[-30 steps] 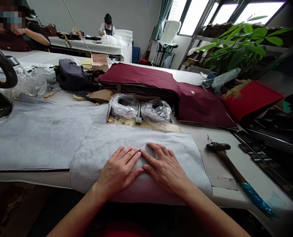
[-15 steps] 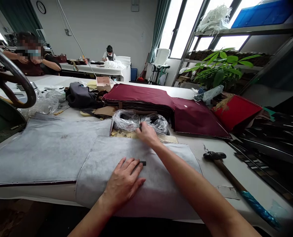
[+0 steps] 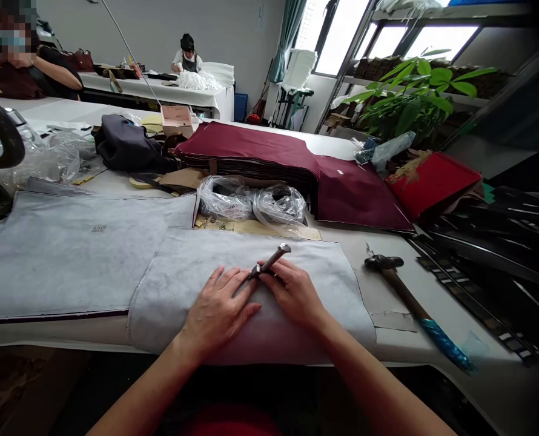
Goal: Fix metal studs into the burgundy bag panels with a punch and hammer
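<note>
My left hand (image 3: 221, 312) lies flat on a grey leather panel (image 3: 160, 303), its fingers stretched out. A small dark strip shows at its fingertips, mostly hidden under the tool and fingers. In the thumb and fingers of my right hand (image 3: 294, 293) is a metal punch (image 3: 274, 257). The punch is tilted, its shaft pointing up and to the right, and its lower end meets the strip by my left fingertips. A hammer (image 3: 403, 290) with a blue-wrapped handle lies on the table to the right of the panel.
Another grey panel (image 3: 69, 260) lies at left. Behind are plastic-wrapped coils (image 3: 278, 203), stacked maroon leather sheets (image 3: 251, 142) and a dark cloth bundle (image 3: 126, 145). Long dark strips (image 3: 492, 242) lie at right. Two people (image 3: 56, 69) work at the far tables.
My right hand has come back from the plastic-wrapped coils to beside my left hand and now holds the metal punch. My left hand stays on the panel. The view has tilted down.
</note>
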Demonstrator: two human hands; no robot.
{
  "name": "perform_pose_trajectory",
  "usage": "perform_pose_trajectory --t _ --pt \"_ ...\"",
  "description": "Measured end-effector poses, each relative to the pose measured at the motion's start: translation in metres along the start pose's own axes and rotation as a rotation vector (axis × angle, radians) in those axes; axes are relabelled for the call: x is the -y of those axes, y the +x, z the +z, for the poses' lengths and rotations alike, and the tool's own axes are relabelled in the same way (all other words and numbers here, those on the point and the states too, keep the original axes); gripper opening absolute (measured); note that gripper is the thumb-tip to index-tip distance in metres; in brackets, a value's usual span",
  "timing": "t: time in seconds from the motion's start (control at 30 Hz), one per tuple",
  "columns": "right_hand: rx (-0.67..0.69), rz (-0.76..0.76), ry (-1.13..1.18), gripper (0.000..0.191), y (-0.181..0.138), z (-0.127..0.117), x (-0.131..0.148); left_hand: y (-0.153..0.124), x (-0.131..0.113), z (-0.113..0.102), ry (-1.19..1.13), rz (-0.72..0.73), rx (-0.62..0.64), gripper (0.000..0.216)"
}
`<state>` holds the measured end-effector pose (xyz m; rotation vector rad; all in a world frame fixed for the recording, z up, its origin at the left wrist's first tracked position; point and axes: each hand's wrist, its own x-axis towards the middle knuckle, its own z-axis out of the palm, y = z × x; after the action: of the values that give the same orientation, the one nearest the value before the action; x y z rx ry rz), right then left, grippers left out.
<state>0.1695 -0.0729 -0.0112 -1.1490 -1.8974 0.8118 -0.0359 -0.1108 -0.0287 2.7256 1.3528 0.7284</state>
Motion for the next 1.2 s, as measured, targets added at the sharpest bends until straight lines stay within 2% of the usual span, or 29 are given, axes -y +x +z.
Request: perform_pose_trajectory --t 0.13,0.47,0.53,0.63,0.7,0.77,0.83,0.87,0.93,1.0,1.03,1.07,1.1,1.17,1.2 --pt "0.033 -0.142 -0.192 0.018 -0.001 0.005 -0.001 0.000 0.000 0.000 -0.011 -0.015 -0.014 0.044" --pt "0.085 -0.119 -0.349 0.022 -0.001 0.002 0.008 -0.001 -0.001 -0.002 -0.086 -0.039 0.005 0.043" --pt "0.100 -0.114 -0.377 0.022 -0.001 0.001 0.009 -0.001 0.000 -0.005 -0.175 -0.073 -0.016 0.036" --pt "0.119 -0.101 -0.427 0.022 0.001 0.004 0.011 0.005 0.004 -0.011 -0.409 -0.226 -0.052 0.021" --pt "0.125 -0.098 -0.416 0.023 0.001 0.006 0.010 0.015 0.008 -0.016 -0.538 -0.316 -0.043 0.023" --pt "0.128 -0.101 -0.350 0.031 0.000 0.000 0.005 0.027 0.013 -0.018 -0.592 -0.310 -0.017 0.031" --pt "0.061 -0.075 -0.314 0.042 -0.006 -0.020 -0.005 0.039 0.017 -0.018 -0.587 -0.248 0.010 0.029" --pt "-0.018 -0.047 -0.340 0.046 -0.012 -0.036 -0.012 0.044 0.019 -0.018 -0.572 -0.219 0.029 0.023" --pt "-0.242 0.060 -0.511 0.048 -0.033 -0.081 -0.031 0.050 0.021 -0.015 -0.527 -0.172 0.070 0.016" --pt "-0.414 0.254 -0.817 0.061 -0.062 -0.131 -0.054 0.051 0.022 -0.013 -0.452 -0.135 0.087 0.017" --pt "-0.440 0.409 -0.954 0.068 -0.078 -0.154 -0.065 0.050 0.022 -0.012 -0.410 -0.122 0.084 0.016" --pt "-0.416 0.557 -1.020 0.070 -0.093 -0.173 -0.075 0.049 0.022 -0.010 -0.370 -0.113 0.076 0.014" --pt "-0.401 0.641 -1.052 0.067 -0.105 -0.189 -0.083 0.047 0.022 -0.009 -0.335 -0.108 0.066 0.013" --pt "-0.369 0.707 -1.025 0.057 -0.120 -0.206 -0.088 0.045 0.021 -0.007 -0.291 -0.101 0.049 0.012" --pt "-0.389 0.664 -0.975 0.051 -0.122 -0.207 -0.084 0.044 0.021 -0.007 -0.281 -0.096 0.043 0.012"
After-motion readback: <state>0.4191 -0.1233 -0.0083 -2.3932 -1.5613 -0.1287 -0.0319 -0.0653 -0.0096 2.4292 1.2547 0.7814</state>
